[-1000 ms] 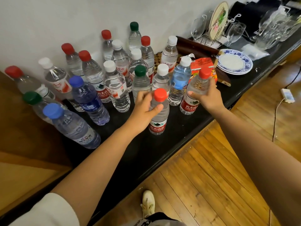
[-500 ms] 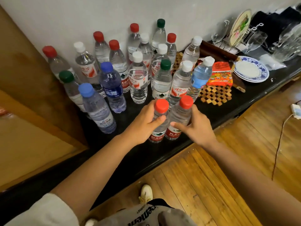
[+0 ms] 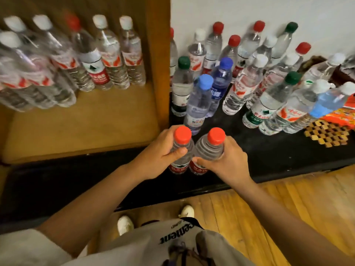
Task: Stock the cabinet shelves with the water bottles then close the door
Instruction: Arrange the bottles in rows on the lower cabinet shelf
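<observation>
Bottles with red caps sit one in each hand. The left bottle [image 3: 181, 148] is in the left hand [image 3: 163, 153], whose fingers and thumb curl round its neck. The right bottle [image 3: 210, 149] is in the right hand [image 3: 224, 160], gripped the same way. Both stand up tall, caps on top, labels low, and their sides touch. They hang over the front of the black counter [image 3: 269, 150], between the two hands.

Just past the left hand, up and to its left, is the open cabinet [image 3: 159, 64] with a wooden shelf [image 3: 86, 121]. A row of bottles [image 3: 107, 54] stands at the back of it, blurry on the far left. Past the right hand, a crowd of bottles [image 3: 240, 73] stands on the counter by a white wall [image 3: 249, 10]. To the far right of that hand lie a checkered mat [image 3: 326, 133] and an orange packet [image 3: 342, 116]. Below the arms is a wood floor [image 3: 288, 208] and white shoes [image 3: 124, 225].

Half a second ago the two bottles were among the crowd and the shelf was out of view. Now the view has swung left and the hands are close to the cabinet.
</observation>
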`<move>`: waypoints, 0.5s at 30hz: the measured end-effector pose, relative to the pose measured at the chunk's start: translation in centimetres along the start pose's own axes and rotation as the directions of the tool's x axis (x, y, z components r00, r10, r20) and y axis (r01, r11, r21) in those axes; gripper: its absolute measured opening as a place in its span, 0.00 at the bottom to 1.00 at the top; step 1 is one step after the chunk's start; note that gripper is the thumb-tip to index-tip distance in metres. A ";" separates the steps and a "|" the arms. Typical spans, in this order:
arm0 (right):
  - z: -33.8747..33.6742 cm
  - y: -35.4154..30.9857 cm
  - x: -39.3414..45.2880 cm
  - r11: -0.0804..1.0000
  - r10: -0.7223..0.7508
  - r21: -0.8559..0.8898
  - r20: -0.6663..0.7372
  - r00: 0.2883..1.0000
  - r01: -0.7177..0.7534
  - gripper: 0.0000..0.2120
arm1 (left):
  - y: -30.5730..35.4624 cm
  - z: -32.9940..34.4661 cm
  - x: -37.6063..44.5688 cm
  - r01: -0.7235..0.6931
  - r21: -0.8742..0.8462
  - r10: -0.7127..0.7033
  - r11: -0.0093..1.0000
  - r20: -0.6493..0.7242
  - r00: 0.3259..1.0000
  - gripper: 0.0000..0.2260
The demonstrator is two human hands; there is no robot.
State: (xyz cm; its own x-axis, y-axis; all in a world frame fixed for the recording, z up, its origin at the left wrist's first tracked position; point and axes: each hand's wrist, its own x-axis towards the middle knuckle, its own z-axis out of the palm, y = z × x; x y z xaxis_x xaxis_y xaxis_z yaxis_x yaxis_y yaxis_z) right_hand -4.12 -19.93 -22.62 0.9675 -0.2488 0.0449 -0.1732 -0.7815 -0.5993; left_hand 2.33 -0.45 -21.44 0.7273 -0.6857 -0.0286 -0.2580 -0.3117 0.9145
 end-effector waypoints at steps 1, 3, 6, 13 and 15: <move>0.8 -1.0 0.0 1.000 -0.021 0.002 0.022 1.000 0.021 0.33 | -0.2 -0.9 -1.1 0.020 -0.018 -0.020 1.000 -0.013 1.000 0.18; 2.2 -3.0 0.1 0.997 -0.075 0.002 0.051 0.996 0.075 0.32 | -0.8 -2.6 -3.1 0.065 -0.035 -0.067 0.997 -0.035 0.997 0.20; 4.7 -6.2 0.0 0.987 -0.160 0.018 0.084 0.984 0.159 0.32 | -2.2 -5.2 -6.3 0.109 -0.057 -0.113 0.992 -0.073 0.991 0.24; 8.8 -12.7 0.7 0.964 -0.256 0.124 0.177 0.950 0.236 0.30 | -4.4 -10.9 -11.1 0.123 -0.072 -0.136 0.990 -0.221 0.966 0.29; 9.7 -14.5 1.5 0.955 -0.281 0.153 0.191 0.940 0.255 0.31 | -4.8 -12.8 -11.7 0.100 -0.051 -0.110 0.994 -0.264 0.958 0.26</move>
State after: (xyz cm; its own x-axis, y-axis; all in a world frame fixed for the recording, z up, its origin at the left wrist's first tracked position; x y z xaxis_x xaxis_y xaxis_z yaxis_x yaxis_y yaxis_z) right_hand 1.58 -3.41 -21.58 0.9938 0.0954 0.0579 0.1091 -0.7221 -0.6831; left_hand 3.23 17.52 -20.31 0.8934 -0.4488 -0.0212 -0.1512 -0.3446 0.9265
